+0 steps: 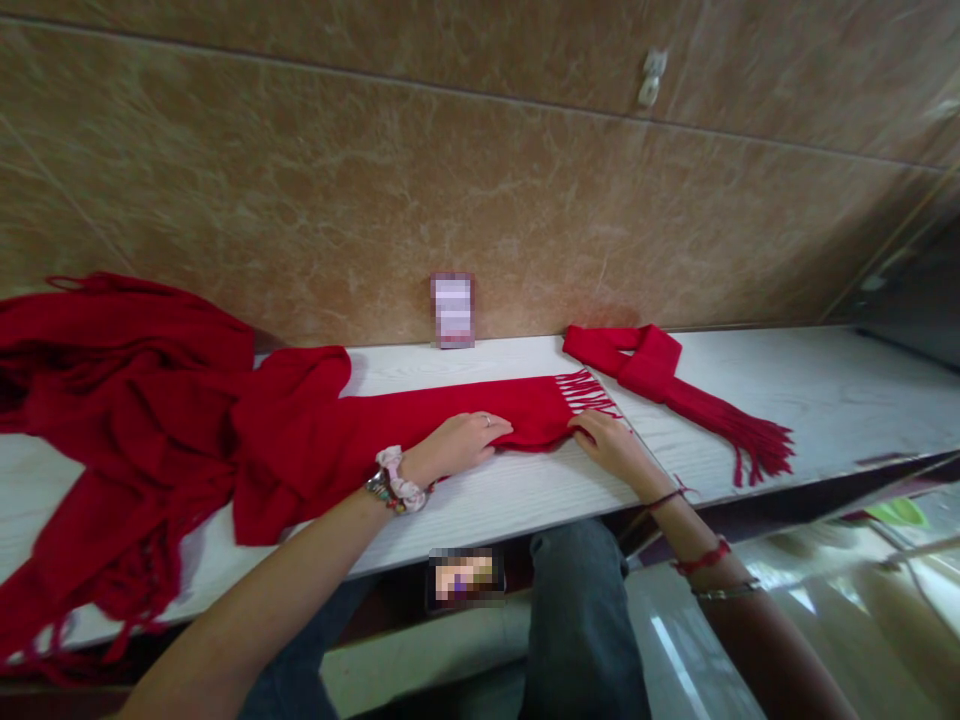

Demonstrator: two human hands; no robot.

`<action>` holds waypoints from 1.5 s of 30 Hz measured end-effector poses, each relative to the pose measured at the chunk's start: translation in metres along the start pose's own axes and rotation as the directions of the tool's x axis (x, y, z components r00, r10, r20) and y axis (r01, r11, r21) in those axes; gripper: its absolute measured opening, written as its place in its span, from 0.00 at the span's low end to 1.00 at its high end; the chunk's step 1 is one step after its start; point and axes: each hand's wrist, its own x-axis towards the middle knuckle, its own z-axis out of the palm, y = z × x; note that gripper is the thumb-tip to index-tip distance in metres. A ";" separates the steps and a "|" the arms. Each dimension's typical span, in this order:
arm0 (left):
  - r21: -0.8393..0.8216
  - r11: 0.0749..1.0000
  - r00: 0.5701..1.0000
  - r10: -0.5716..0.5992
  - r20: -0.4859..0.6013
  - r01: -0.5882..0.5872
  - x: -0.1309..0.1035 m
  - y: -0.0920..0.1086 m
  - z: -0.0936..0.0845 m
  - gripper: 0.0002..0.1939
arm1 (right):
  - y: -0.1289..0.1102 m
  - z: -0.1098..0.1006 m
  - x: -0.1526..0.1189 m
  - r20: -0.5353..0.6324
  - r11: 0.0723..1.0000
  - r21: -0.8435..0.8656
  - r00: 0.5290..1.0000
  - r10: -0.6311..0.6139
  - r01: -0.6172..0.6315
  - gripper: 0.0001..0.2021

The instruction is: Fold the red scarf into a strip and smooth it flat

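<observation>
Nearest, below the surface's edge and between the person's dark-trousered legs (pixel 581 600), sits a dark rectangular object (pixel 465 578) whose face is blurred out. At 12 o'clock from the person, a long red cloth scarf with a tasselled end (pixel 450 405) lies along the white wood-grain surface (pixel 480 500). The left hand (pixel 459 442), ringed and with a pale scrunchie at its wrist, rests over the scarf's near edge, its fingers close together; whether they grip cannot be told. The right hand (pixel 604 442) has thumb and fingers clamped on the near corner beside the tassels. The step in hand seems to be straightening this end; the next move calls for a light, even pull towards 3 o'clock while the left hand steadies the cloth, since the near edge looks rippled. At 10 o'clock the scarf runs into a heap of loose red cloth (pixel 157 400), with no clear boundary between them. At 1 o'clock lies a looped red scarf with bunched tassels (pixel 660 370). Farther, at 12 o'clock, a small blurred card-like item (pixel 453 310) stands by the brown marbled wall (pixel 337 200).
</observation>
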 end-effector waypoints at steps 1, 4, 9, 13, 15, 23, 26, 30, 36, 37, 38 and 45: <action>-0.001 1.000 1.000 0.000 0.002 0.000 0.000 0.000 -0.001 0.19 | 0.000 0.000 0.000 -0.001 1.000 -0.001 1.000 0.000 0.000 0.10; -0.006 1.000 1.000 -0.001 0.010 0.001 0.000 0.001 -0.001 0.19 | -0.001 0.000 0.000 -0.004 1.000 -0.008 1.000 0.003 -0.003 0.10; 0.018 1.000 1.000 0.016 0.012 -0.016 0.000 -0.002 0.000 0.20 | 0.001 0.000 0.000 -0.028 1.000 -0.014 1.000 -0.002 0.001 0.09; 0.092 0.996 1.000 0.014 0.025 -0.016 -0.003 -0.002 -0.005 0.19 | 0.004 -0.001 -0.003 -0.044 0.999 -0.015 0.999 -0.030 0.029 0.11; 0.108 0.994 0.999 0.018 0.040 -0.023 -0.003 0.000 -0.008 0.18 | 0.005 -0.001 -0.004 -0.024 0.998 -0.013 0.998 -0.057 0.057 0.13; 0.014 0.992 0.987 -0.124 -0.105 0.126 0.000 -0.001 -0.003 0.19 | 0.004 -0.003 0.000 -0.006 0.998 0.002 0.998 -0.059 0.059 0.15; 0.015 0.982 0.970 -0.183 -0.161 0.188 -0.001 -0.001 -0.002 0.20 | 0.012 -0.008 0.010 -0.052 0.998 0.053 0.998 -0.023 0.026 0.11; 0.053 0.968 0.961 -0.234 -0.145 0.243 0.003 -0.010 -0.019 0.17 | 0.022 -0.031 0.042 -0.135 0.996 0.071 0.989 0.061 -0.052 0.10; 0.129 0.911 0.920 -0.391 -0.040 0.393 0.015 -0.047 -0.079 0.22 | 0.031 -0.075 0.102 -0.045 0.994 -0.062 0.995 0.086 -0.089 0.10; 0.163 0.903 0.916 -0.401 -0.015 0.398 0.015 -0.052 -0.086 0.22 | 0.034 -0.079 0.109 -0.014 0.991 -0.088 0.995 0.099 -0.100 0.10; 0.193 0.895 0.911 -0.412 0.013 0.402 0.014 -0.056 -0.092 0.23 | 0.036 -0.082 0.114 0.013 0.987 -0.117 0.993 0.114 -0.112 0.10; 0.205 0.865 0.860 -0.489 0.144 0.458 -0.002 -0.068 -0.107 0.19 | 0.047 -0.092 0.135 0.058 0.957 -0.252 0.985 0.162 -0.143 0.11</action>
